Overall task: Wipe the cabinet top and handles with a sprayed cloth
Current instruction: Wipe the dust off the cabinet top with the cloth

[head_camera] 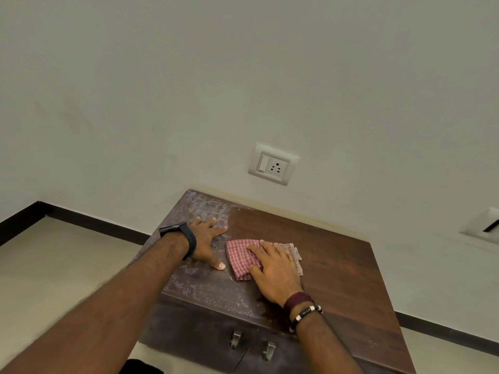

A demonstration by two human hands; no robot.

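A dark wooden cabinet top (pixel 337 263) stands against the wall. Its left part is covered in whitish dust, its right part looks clean and brown. A folded red-and-white checked cloth (pixel 240 256) lies on the top near the line between dusty and clean. My right hand (pixel 275 271) presses flat on the cloth, fingers spread over it. My left hand (pixel 208 242), with a black watch on the wrist, rests flat on the dusty part, fingers apart, holding nothing. Two metal handles (pixel 235 340) (pixel 269 350) show on the cabinet front below.
A white switch and socket plate (pixel 272 164) sits on the wall just above the cabinet. Another wall fitting (pixel 483 225) is at the right edge. Beige floor with a black skirting board (pixel 81 220) lies to the left.
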